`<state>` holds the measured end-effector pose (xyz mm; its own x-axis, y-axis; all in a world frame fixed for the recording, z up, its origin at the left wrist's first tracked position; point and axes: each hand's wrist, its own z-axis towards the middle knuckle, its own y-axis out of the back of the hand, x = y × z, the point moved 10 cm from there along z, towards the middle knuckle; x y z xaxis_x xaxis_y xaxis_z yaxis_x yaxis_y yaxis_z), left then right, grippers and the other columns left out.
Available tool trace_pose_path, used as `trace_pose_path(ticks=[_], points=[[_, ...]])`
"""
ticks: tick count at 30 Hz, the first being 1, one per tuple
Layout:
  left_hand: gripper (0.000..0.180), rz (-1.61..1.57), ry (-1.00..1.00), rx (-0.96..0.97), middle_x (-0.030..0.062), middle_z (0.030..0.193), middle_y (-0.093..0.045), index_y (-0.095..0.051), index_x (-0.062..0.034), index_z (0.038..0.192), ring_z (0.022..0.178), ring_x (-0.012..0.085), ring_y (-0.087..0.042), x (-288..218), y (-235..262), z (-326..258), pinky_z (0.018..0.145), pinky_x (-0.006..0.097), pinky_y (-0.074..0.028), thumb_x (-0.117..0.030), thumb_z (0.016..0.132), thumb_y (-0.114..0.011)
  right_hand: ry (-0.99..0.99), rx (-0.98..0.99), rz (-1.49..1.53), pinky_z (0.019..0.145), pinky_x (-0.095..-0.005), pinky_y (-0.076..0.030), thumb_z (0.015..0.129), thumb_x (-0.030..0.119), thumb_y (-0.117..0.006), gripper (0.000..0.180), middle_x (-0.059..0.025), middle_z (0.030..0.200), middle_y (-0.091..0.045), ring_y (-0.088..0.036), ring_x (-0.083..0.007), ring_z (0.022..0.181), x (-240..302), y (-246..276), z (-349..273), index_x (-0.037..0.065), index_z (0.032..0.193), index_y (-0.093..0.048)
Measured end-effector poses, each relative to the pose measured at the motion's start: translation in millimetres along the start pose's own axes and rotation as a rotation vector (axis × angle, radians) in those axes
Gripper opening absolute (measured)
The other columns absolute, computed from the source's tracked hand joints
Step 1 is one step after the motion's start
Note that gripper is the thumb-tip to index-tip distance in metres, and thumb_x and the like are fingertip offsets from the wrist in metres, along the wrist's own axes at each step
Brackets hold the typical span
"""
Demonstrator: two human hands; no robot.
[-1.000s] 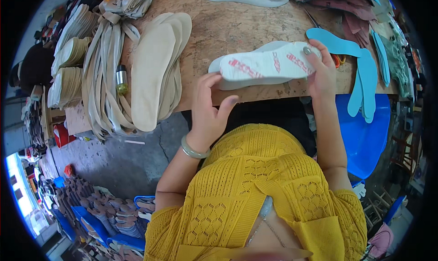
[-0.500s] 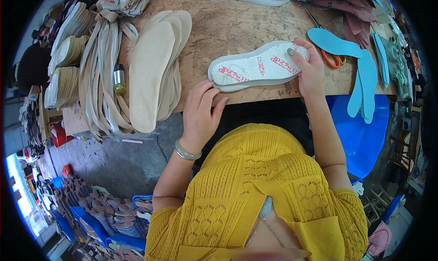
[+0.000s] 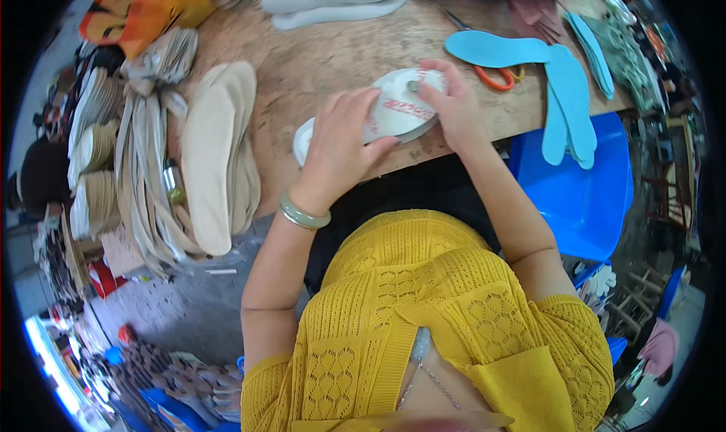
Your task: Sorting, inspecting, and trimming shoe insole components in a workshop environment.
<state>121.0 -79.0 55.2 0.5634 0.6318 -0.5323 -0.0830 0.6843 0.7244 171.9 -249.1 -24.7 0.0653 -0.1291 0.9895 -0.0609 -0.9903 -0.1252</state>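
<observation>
A white insole (image 3: pixel 399 116) with red print lies on the wooden table near its front edge. My left hand (image 3: pixel 342 139) rests over its left and middle part, fingers stretched out and flat, hiding much of the surface. At the insole's right end, my right hand (image 3: pixel 456 108) grips it with the thumb on top; the fingertips at the far edge are partly hidden. Just beyond that hand are scissors with orange handles (image 3: pixel 495 78), their blades partly under light-blue insoles (image 3: pixel 499 50).
Left of my hands lies a stack of beige insoles (image 3: pixel 215 156), beside pale fabric strips (image 3: pixel 140 182) and a small bottle (image 3: pixel 175 184). Grey-white insoles (image 3: pixel 336 0) lie at the back. An orange bag (image 3: pixel 162 12) stands far left. A blue tub (image 3: pixel 578 205) sits below the table's right edge.
My left hand has moved from the insole's left end up onto its middle and flattened there. My right hand keeps hold of the right end. The whole view has shifted.
</observation>
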Motion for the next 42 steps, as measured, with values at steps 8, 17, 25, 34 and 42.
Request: trace_pose_path(ticks=[8, 17, 25, 34, 42], points=[[0.062, -0.105, 0.133, 0.105, 0.0145, 0.117, -0.062, -0.057, -0.0036, 0.125, 0.108, 0.032, -0.056, 13.4, -19.8, 1.9, 0.095, 0.039, -0.045, -0.016, 0.069, -0.082, 0.414, -0.146, -0.598, 0.09, -0.0329, -0.049, 0.07, 0.011, -0.082, 0.068, -0.0106, 0.12, -0.051, -0.057, -0.0232, 0.104, 37.1, 32.2, -5.2, 0.005, 0.129, -0.05], [0.061, -0.041, 0.094, 0.128, 0.0145, 0.119, -0.063, -0.058, -0.0031, 0.125, 0.109, 0.0326, -0.055, 9.7, -24.5, 0.8, 0.097, 0.041, -0.044, -0.011, 0.069, -0.082, 0.513, -0.18, -0.795, 0.088, -0.0373, -0.05, 0.069, 0.015, -0.081, 0.063, -0.0142, 0.117, -0.053, -0.057, -0.0293, 0.103, 42.7, 26.7, -8.7, 0.004, 0.124, -0.052], [0.047, 0.092, 0.034, 0.22, 0.0169, 0.132, -0.055, -0.065, -0.0056, 0.119, 0.117, 0.0348, -0.05, 8.5, -30.2, -2.8, 0.103, 0.044, -0.039, -0.014, 0.075, -0.077, 0.526, -0.132, -0.827, 0.096, -0.0421, -0.043, 0.07, 0.016, -0.08, 0.054, -0.0151, 0.117, -0.054, -0.051, -0.0341, 0.113, 38.2, 16.3, -9.9, 0.007, 0.117, -0.056], [0.044, 0.199, -0.125, 0.194, 0.0143, 0.127, -0.058, -0.068, -0.0065, 0.114, 0.116, 0.033, -0.051, -9.2, -28.3, 7.4, 0.102, 0.047, -0.039, -0.021, 0.074, -0.077, 0.57, -0.096, -0.861, 0.097, -0.0404, -0.045, 0.074, 0.013, -0.077, 0.049, -0.0127, 0.118, -0.055, -0.052, -0.0313, 0.116, 43.3, 19.1, -5.6, 0.008, 0.118, -0.058], [0.034, 0.171, -0.226, 0.128, 0.0125, 0.108, -0.062, -0.067, -0.0037, 0.103, 0.101, 0.0312, -0.057, -35.8, -38.3, 17.0, 0.089, 0.04, -0.047, -0.019, 0.074, -0.077, 0.394, -0.088, -0.129, 0.081, -0.0261, -0.051, 0.085, -0.001, -0.063, 0.021, -0.0062, 0.111, -0.058, -0.06, -0.0131, 0.097, 37.7, 58.8, -18.4, 0.001, 0.106, -0.063]])
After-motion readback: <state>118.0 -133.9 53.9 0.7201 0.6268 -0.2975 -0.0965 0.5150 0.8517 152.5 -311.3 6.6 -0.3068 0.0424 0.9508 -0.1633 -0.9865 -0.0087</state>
